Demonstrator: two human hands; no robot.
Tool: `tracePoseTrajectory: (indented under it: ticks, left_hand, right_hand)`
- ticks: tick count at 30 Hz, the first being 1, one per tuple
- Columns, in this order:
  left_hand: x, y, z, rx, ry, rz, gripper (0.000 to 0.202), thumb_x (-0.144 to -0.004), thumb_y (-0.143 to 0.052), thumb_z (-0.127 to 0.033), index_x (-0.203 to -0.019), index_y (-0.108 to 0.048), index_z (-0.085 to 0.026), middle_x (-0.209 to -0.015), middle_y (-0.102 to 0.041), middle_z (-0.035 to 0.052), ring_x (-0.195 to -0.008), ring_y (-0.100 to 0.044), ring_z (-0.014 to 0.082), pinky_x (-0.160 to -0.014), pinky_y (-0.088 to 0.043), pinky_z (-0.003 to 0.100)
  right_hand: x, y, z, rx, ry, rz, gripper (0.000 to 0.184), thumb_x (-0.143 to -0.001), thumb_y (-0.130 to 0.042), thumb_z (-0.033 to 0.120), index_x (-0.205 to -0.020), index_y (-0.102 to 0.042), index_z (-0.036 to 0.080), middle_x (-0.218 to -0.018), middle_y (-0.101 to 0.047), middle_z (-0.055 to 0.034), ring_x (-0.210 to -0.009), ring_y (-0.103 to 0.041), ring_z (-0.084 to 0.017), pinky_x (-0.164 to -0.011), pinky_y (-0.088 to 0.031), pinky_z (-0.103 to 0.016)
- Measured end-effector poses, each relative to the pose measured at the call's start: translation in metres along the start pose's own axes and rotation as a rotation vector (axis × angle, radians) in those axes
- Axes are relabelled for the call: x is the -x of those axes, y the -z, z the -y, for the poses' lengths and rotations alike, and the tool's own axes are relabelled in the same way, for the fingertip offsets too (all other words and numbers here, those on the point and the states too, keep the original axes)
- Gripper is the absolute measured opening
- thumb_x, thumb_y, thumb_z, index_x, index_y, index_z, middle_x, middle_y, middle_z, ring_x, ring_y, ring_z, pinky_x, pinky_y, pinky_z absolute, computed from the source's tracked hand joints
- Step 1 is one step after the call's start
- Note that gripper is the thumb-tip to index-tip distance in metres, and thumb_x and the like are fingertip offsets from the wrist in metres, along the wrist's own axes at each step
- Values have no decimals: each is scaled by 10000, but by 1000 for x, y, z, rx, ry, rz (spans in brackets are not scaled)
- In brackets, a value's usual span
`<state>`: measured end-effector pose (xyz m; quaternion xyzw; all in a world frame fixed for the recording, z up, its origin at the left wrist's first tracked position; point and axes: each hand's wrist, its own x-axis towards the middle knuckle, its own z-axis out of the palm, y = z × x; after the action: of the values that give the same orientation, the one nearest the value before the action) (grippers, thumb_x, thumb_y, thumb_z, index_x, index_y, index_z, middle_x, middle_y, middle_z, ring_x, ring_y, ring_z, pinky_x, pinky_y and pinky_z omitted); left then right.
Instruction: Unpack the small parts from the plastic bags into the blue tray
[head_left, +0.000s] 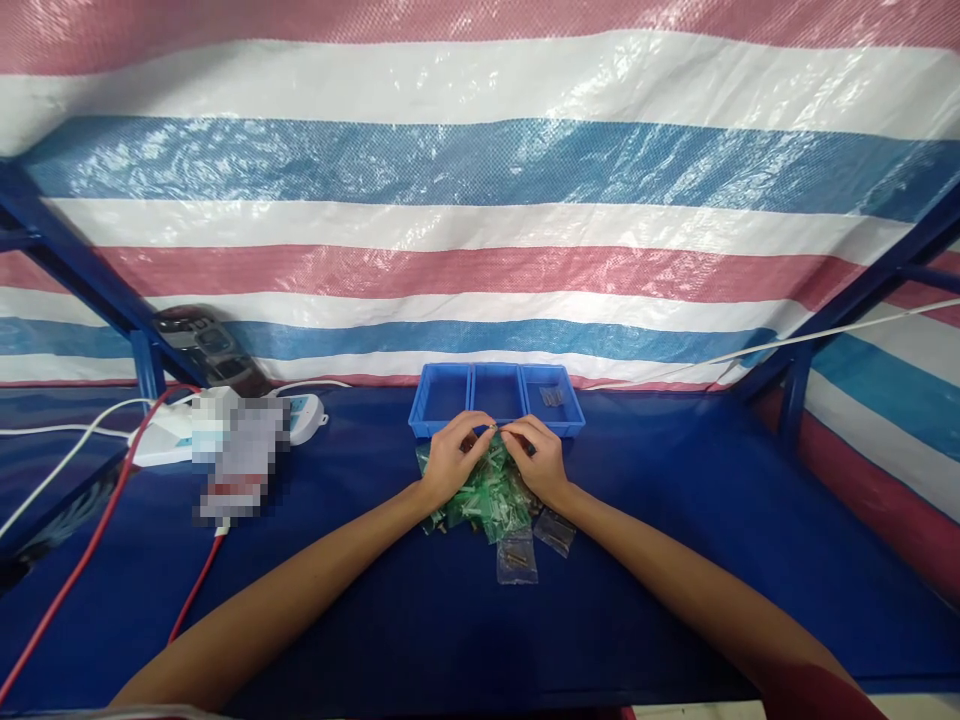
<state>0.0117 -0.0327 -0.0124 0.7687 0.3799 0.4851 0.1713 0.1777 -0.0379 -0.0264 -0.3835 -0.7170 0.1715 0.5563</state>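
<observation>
My left hand and my right hand meet above a heap of small plastic bags, some green and some clear. Both hands are closed in a pinch, with thumb and fingertips almost touching. Between them they grip the top edge of a small plastic bag, which blends into the heap below. Two clear bags lie at the near side of the heap: one bag with small brass-coloured pieces and a darker bag beside my right wrist.
Behind my hands stands a blue tray with three compartments; its right one holds a bag of small metal parts. On the left are a power strip, a blurred phone-like object, red and white cables, and a dark device.
</observation>
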Motion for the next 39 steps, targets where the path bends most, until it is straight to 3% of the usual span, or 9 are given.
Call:
tracePoseTrajectory:
  ticks: [5,12,17,24,39]
  left_hand:
    - [1,-1,-1,-16,50,12,226,-923,-499,-329,-1020,-637,-179,-681,-644,-2,-456,-534,78,-513,-459,203]
    - [-1,0,-1,-32,-49,8,215,-920,-503,-318,-990,-648,-176,-936,-658,72,-578,-563,98,-548,-472,223]
    - [0,-1,2,-43,-25,4,223,-911,-523,-323,-1050,-639,-192,-908,-662,61,-588,-559,106,-582,-483,237]
    - [3,-4,4,64,46,36,309,-908,-517,-358,-1179,-529,-211,-894,-639,34,-450,-459,50,-451,-411,182]
    - [3,-4,3,91,55,47,300,-888,-545,-380,-1138,-538,-214,-870,-619,14,-448,-445,50,-455,-417,193]
  right_hand:
    - [0,1,1,-3,-5,1,195,-906,-499,281,-879,-661,175,-774,-590,-51,-598,-518,-132,-542,-429,-272]
    - [0,1,1,2,0,-5,196,-906,-497,289,-894,-659,180,-788,-599,-57,-613,-530,-138,-541,-441,-269]
    - [0,2,0,-6,0,-6,180,-898,-507,283,-927,-653,180,-784,-589,-53,-612,-530,-138,-540,-448,-267]
    - [2,0,-4,-4,24,-2,210,-895,-508,283,-1039,-639,203,-769,-577,-39,-585,-513,-134,-523,-460,-267]
    - [2,-1,-3,-34,50,3,158,-882,-544,253,-969,-663,198,-792,-581,-44,-591,-516,-127,-516,-460,-263]
